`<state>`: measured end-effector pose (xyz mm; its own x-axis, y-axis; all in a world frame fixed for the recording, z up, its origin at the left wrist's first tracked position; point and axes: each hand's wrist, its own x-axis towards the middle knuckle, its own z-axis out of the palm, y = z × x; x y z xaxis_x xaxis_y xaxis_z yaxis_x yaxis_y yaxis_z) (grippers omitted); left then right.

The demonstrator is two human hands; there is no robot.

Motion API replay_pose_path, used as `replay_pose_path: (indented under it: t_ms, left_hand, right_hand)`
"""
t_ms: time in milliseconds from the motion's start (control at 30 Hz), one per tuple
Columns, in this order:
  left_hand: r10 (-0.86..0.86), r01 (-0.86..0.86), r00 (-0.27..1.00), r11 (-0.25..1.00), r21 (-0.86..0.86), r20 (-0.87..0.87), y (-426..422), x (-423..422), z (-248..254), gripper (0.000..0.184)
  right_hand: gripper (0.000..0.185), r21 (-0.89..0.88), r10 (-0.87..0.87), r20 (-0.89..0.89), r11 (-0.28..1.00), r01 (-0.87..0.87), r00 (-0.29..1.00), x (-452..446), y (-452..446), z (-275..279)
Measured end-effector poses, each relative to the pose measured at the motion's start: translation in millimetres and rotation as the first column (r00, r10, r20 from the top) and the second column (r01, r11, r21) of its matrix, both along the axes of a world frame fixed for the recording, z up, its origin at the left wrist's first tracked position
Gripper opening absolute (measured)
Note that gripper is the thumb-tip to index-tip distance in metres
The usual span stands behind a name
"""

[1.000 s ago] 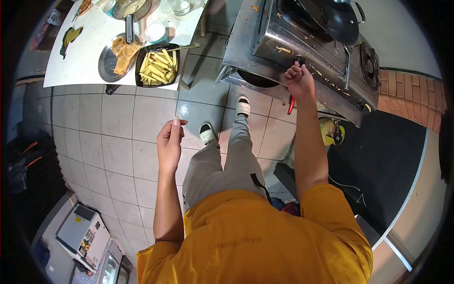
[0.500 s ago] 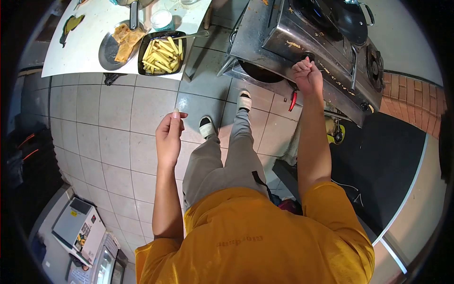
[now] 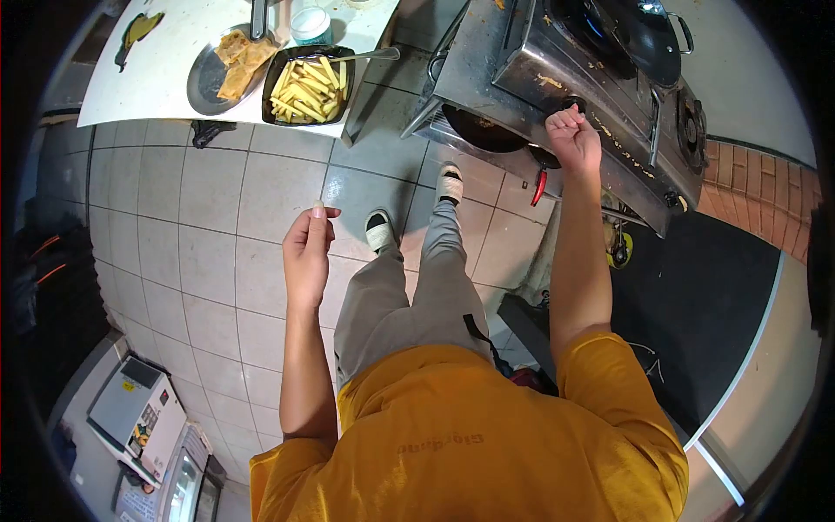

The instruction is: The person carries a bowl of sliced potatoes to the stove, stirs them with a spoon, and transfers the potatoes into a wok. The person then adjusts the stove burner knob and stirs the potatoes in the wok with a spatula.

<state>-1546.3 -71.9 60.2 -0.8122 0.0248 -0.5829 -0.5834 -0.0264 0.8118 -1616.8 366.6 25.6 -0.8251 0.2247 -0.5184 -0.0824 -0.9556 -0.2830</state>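
My right hand [image 3: 575, 143] is at the front panel of the steel gas stove [image 3: 539, 83]. Its curled fingertips are on a black stove knob [image 3: 573, 103], which they partly cover. A black wok [image 3: 652, 43] with a side handle sits tilted on the stove top. Out over the tiled floor, my left hand [image 3: 308, 252] hangs in the air, its fingers curled in and the thumb resting along them. Nothing shows in it. Cut potato sticks [image 3: 304, 90] fill a black square dish at the front edge of the white table [image 3: 156, 70], with a metal utensil's handle across the dish.
A round metal plate [image 3: 204, 87] holds folded flatbread [image 3: 245, 65]. Beside it stands a white tub [image 3: 311, 26]. A dark pan [image 3: 483, 130] lies on the shelf under the stove, near a red handle [image 3: 539, 187]. A second burner [image 3: 691, 130] is at the right.
The view has shifted slightly, so the table and its dishes sit a little higher and further right. My right hand stays at the knob; my left hand keeps its curled shape.
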Motion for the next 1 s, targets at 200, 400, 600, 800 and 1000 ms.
replay_pose_path:
  t_ms: [200,400,600,800,1000]
  left_hand:
    - [0.002,-0.002,1.000,0.999,-0.034,0.001,-1.3,0.8,4.9,0.037]
    - [0.007,-0.007,1.000,1.000,-0.030,-0.023,-5.4,1.5,3.5,0.036]
    - [0.018,-0.018,1.000,0.999,-0.027,0.002,-8.3,0.2,1.4,0.035]
    - [0.030,-0.030,0.999,1.000,-0.008,-0.014,-9.9,-5.0,-4.1,0.035]
    - [0.040,-0.040,0.999,0.999,0.018,0.029,-17.1,-9.7,-2.9,0.034]
  right_hand:
    - [0.028,-0.061,-0.025,-0.001,0.998,0.025,1.000,-0.2,-1.1,1.1]
    - [0.026,-0.077,-0.041,-0.015,0.996,0.040,0.999,-3.2,-1.5,-0.4]
    - [0.026,-0.091,-0.044,-0.006,0.995,0.043,0.999,-3.1,-1.5,3.1]
    - [0.028,-0.082,-0.045,0.043,0.995,0.049,0.998,-3.3,-1.2,3.6]
    - [0.038,0.164,-0.024,0.221,0.986,-0.013,0.975,1.0,-33.3,29.8]
